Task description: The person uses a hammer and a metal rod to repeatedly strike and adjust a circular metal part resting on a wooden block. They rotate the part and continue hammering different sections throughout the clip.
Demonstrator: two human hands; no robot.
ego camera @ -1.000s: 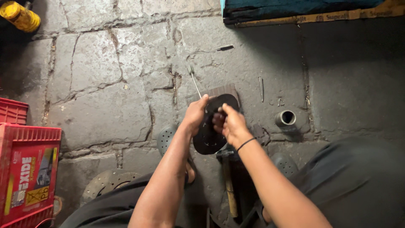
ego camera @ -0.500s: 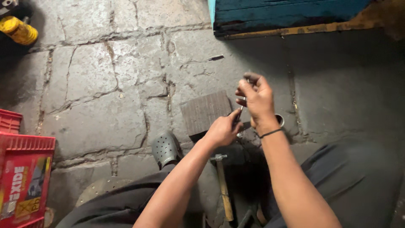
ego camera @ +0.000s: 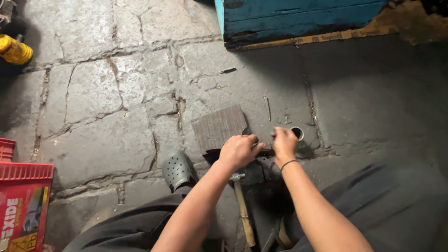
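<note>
Both my hands are low over the stone floor, close together in front of my knees. My left hand is curled shut over a dark metal part that lies at the near edge of a ribbed dark mat. My right hand, with a thin black band on its wrist, grips the other end of the same dark part, beside a short metal ring. Most of the part is hidden by my fingers. A hammer with a wooden handle lies just below my left hand.
A grey perforated clog is on my left foot. A red plastic box stands at the lower left and a yellow bottle at the upper left. A blue wooden crate sits at the top. A thin nail lies past the mat.
My right hand has come down from in front of me to the floor by the metal ring. My left hand has closed over the dark part. The view has tilted slightly.
</note>
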